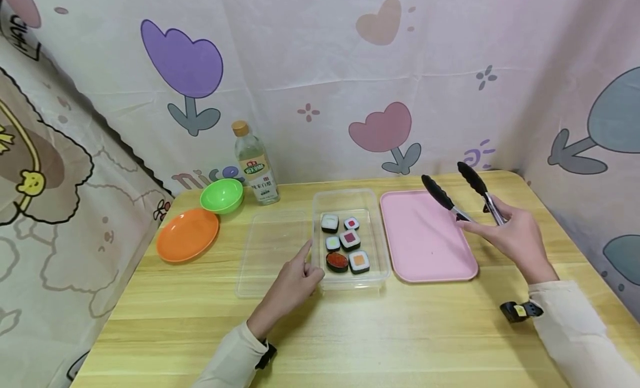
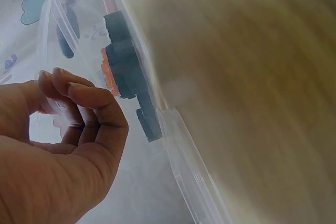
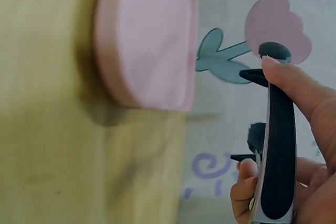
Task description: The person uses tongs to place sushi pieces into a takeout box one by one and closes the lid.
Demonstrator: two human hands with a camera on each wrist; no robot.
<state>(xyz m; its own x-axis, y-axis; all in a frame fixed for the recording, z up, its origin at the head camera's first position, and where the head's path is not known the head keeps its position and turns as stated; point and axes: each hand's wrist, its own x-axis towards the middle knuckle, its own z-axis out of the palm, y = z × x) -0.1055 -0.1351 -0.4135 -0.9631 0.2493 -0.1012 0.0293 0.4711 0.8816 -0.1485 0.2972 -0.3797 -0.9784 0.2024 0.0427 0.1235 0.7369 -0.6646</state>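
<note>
You work at a pale wooden table [image 1: 425, 332] walled by cartoon-print cloth [image 1: 310, 60]. Your right hand [image 1: 515, 238] grips black-tipped metal tongs [image 1: 462, 196], spread apart, tips pointing away up-left. Your left hand [image 1: 295, 279], loosely curled, holds nothing.

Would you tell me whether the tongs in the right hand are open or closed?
Open: the tongs, held by the right hand, show two black tips spread apart above the pink tray.

The clear container [image 1: 350, 202] is open from above, its six sushi pieces [image 1: 346, 243] packed close together with narrow gaps, and the left hand [image 1: 295, 279] sits against its near-left wall. The pink tray [image 1: 425, 238] lies bare just right of it, tongs [image 1: 462, 196] held above its far-right corner. Bottle [image 1: 255, 165], green bowl [image 1: 221, 195] and orange plate [image 1: 187, 234] crowd the far left; the table [image 1: 400, 332] front is unobstructed.
</note>
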